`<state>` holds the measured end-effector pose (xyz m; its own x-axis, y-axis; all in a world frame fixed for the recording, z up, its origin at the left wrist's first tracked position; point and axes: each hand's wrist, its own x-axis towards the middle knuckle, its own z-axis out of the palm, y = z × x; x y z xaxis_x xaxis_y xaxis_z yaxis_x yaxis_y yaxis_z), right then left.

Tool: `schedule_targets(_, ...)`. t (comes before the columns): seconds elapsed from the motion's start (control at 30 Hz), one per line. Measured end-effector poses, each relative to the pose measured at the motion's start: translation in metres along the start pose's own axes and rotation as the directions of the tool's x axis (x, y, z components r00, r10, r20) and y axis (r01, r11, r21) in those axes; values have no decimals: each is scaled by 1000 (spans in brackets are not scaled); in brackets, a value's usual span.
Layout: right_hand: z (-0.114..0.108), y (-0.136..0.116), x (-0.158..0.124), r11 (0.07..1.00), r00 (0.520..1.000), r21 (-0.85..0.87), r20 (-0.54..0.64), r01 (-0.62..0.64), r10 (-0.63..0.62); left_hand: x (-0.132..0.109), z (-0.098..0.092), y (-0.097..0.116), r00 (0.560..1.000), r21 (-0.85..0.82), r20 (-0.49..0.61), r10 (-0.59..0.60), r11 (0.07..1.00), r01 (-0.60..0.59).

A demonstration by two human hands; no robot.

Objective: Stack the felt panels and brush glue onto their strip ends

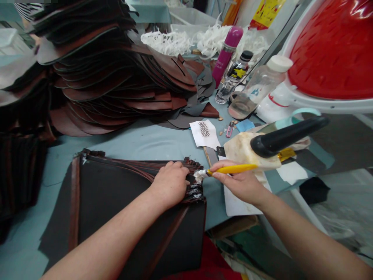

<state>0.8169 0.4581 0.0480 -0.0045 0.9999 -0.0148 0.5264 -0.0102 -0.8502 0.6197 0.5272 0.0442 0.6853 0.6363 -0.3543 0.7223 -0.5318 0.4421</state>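
Note:
My right hand [237, 181] pinches a yellow-handled brush [237, 168]. Its white-coated bristles touch the right ends of a bundle of brown leather strips [136, 168]. White paste shows on several of those ends. My left hand [171, 183] presses down on the strips just left of the brush tip, fingers curled over them; whether it grips them is hard to see. Beneath lie black pieces edged in brown leather [116, 202]. To the right, a cream-coloured container [237, 146] has a thick black handle [288, 136] slanting from it.
Tall stacks of brown leather pieces [96, 85] fill the back left. A purple flask [227, 56], a small bottle [237, 76] and a clear jar [259, 87] stand behind. A marked white paper [204, 133] lies mid-table. At right are a red-and-white appliance [332, 50] and a plastic bin [355, 194].

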Motion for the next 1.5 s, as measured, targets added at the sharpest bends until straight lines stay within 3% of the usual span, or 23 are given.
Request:
schedule_targets(0.17, -13, 6, 4, 993, 986, 85, -141, -77, 88, -3, 4, -1, 996, -18, -94, 0, 1000, -1)
schedule_targets(0.27, -18, 9, 8, 961, 987, 245, -64, -126, 145, -8, 6, -2, 992, -48, -124, 34, 998, -40)
schedule_targets(0.4, -15, 10, 15, 901, 973, 369, 127, -228, 194, -14, 8, -6, 976, -138, -180, 120, 980, -146)
schedule_targets(0.53, -18, 5, 20, 859, 947, 451, 303, -244, 109, -18, 9, -9, 965, -231, -214, 153, 952, -203)
schedule_targets(0.63, -24, 4, 22, 822, 957, 526, 278, -220, 78, -19, 11, -9, 958, -268, -236, 160, 937, -223)
schedule_targets(0.73, -23, 4, 23, 836, 961, 492, 236, -244, 142, -20, 12, -9, 953, -278, -255, 163, 932, -234)
schedule_targets(0.9, -19, 3, 19, 810, 939, 522, 331, -269, 98, -22, 8, -10, 948, -350, -252, 193, 896, -275)
schedule_targets(1.03, -25, 7, 15, 767, 977, 609, 177, -205, 121, -14, -2, -12, 991, -379, -58, 121, 915, -134)
schedule_targets(1.1, -25, 10, 14, 805, 986, 570, 71, -164, 151, -5, -4, -13, 1000, -322, 9, 17, 947, -13)
schedule_targets(1.17, -20, 13, 14, 863, 985, 476, 43, -167, 167, 4, -4, -12, 998, -245, 47, -48, 968, 58)
schedule_targets(1.27, -8, 13, 13, 946, 985, 276, 75, -169, 154, 14, -1, -9, 995, -141, 91, -36, 989, 48)
schedule_targets(1.43, -1, 8, 6, 995, 990, 89, -130, -36, 47, 16, 4, -5, 997, -64, 65, -32, 997, 37)
schedule_targets(1.5, -1, 5, 2, 998, 992, 64, -129, 9, 0, 16, 4, -6, 999, -35, 30, -9, 999, 10)
